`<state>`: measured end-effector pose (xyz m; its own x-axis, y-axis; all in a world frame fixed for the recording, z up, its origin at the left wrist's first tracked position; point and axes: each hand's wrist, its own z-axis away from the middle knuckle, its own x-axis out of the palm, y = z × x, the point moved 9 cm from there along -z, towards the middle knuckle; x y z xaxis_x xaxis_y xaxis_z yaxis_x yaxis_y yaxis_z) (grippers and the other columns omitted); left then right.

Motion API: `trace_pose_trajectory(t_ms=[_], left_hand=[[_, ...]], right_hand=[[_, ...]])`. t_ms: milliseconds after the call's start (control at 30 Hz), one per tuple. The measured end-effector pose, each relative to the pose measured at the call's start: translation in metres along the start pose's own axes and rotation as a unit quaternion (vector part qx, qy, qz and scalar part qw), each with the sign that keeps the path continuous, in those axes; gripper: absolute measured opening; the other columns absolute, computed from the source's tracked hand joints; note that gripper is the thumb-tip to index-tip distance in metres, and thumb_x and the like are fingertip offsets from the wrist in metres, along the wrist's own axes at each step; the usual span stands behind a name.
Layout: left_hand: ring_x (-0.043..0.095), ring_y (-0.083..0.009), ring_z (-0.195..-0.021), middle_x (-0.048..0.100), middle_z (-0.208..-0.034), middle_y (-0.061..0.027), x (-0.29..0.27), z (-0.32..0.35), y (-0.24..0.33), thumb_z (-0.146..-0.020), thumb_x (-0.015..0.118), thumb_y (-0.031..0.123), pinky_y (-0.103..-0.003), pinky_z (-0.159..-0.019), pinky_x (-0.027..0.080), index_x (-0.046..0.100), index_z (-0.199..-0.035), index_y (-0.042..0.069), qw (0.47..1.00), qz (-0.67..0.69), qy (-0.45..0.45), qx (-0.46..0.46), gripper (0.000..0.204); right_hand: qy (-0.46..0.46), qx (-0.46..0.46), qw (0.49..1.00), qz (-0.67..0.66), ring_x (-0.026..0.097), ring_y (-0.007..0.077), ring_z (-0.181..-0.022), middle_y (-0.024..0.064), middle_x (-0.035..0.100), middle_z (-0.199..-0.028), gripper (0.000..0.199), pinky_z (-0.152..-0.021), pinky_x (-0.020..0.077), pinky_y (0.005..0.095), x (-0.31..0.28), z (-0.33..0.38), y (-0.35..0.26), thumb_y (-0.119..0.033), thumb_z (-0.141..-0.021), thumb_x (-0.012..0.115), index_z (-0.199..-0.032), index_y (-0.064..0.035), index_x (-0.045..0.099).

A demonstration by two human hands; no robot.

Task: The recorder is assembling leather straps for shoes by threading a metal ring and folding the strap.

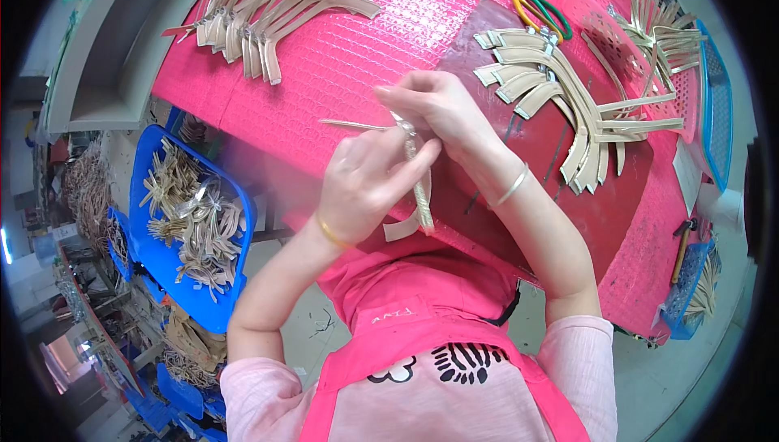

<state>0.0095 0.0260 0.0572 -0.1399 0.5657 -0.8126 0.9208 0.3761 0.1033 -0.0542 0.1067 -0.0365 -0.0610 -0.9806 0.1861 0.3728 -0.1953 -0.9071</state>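
Over the near part of the pink table, my two hands meet around one beige strap with a shiny metallic piece at its upper end. My left hand (365, 173) is closed, its thumb and fingers gripping the strap (421, 199), which hangs down below with a curled end. My right hand (445, 109) is closed at the metallic piece (400, 122), fingertips pinched together; what lies exactly between them is partly hidden. A thin strap end (350, 124) sticks out leftward past my left hand.
Bundled beige straps (272, 12) lie at the far left; more straps (572, 113) fan over a dark red mat (519, 223). Scissors (542, 16) rest beyond them. A pink basket (588, 4) and blue basket (716, 109) stand right, a hammer (682, 251) nearer. Left is a blue bin (146, 239).
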Motion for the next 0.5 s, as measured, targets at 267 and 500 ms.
trace_pose_trajectory(t_ms=[267, 500], left_hand=[[0.057, -0.0273, -0.08, 0.06, -0.086, -0.0097, 0.007, -0.021, -0.234, -0.072, 0.06, 0.02, -0.036, -0.071, 0.045, 0.063, -0.086, 0.01, 0.884, -0.216, -0.185, -0.37, 0.018], [0.054, -0.0269, -0.082, 0.056, -0.084, -0.0116, 0.057, -0.095, -0.1, -0.066, 0.057, 0.002, -0.035, -0.072, 0.044, 0.055, -0.096, 0.006, 0.999, -0.008, -0.026, -0.039, 0.029]], right_hand=[[0.061, -0.131, 0.976, 0.162, 0.052, 0.0103, -0.071, 0.0049, 0.057, -0.079, 0.024, -0.062, 0.0419, 0.0249, -0.048, 0.02, -0.015, -0.018, -0.083, 0.051, -0.099, -0.0007, 0.053], [0.31, -0.186, 0.776, 0.516, 0.05, 0.0181, -0.073, 0.0057, 0.052, -0.08, 0.024, -0.067, 0.0403, 0.0284, -0.163, 0.142, -0.067, -0.001, -0.068, 0.057, -0.092, -0.0048, 0.055]])
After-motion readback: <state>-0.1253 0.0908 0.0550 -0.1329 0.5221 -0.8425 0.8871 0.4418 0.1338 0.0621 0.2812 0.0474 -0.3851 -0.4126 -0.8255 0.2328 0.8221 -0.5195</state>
